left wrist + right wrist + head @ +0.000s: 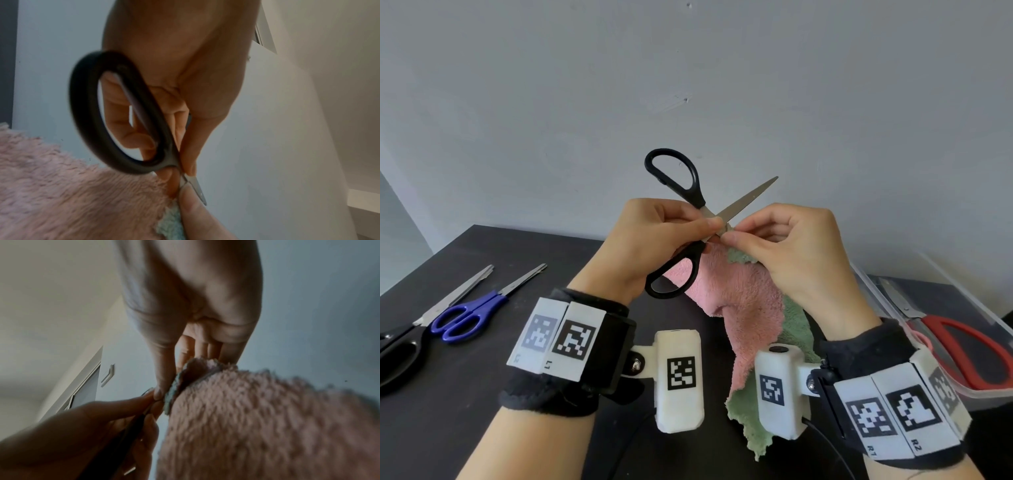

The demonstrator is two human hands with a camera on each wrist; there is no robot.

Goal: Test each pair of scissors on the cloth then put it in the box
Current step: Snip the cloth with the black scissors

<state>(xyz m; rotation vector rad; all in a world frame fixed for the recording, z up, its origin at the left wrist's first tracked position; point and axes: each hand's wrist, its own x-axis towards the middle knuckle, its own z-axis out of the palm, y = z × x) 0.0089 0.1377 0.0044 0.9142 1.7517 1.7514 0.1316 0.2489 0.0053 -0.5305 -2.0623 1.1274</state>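
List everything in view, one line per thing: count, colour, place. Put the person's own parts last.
black-handled scissors: 1, black, open, held in the air above the table
cloth: 1, pink and green, hanging from the right hand
blue-handled scissors: 1, blue, table left
large black-handled scissors: 1, black, far left of the table
red-handled scissors: 1, red, inside the box
box: 1, clear, table right
table: 1, black
left hand: grips the black-handled scissors near the pivot
right hand: pinches the cloth by the blades
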